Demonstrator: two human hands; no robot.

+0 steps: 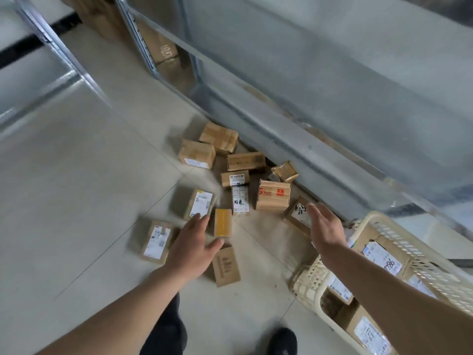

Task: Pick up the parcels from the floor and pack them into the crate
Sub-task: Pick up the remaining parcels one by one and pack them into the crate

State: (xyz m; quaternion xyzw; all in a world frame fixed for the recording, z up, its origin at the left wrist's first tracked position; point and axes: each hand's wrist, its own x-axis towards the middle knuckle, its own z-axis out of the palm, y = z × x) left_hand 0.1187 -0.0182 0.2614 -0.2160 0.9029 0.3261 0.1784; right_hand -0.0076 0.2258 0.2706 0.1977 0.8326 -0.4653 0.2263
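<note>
In the head view, about a dozen cardboard parcels [273,198] lie scattered on the tiled floor [76,201] at the centre of the frame, beside the base of a metal shelving rack [320,103]. The cream plastic crate [432,254] at the lower right already holds several labelled parcels. Both hands reach out with released grips, holding nothing: the left hand [190,248] spread above a yellow-taped parcel [222,222], the right hand [325,230] flat over a parcel with black handwriting [299,213].
</note>
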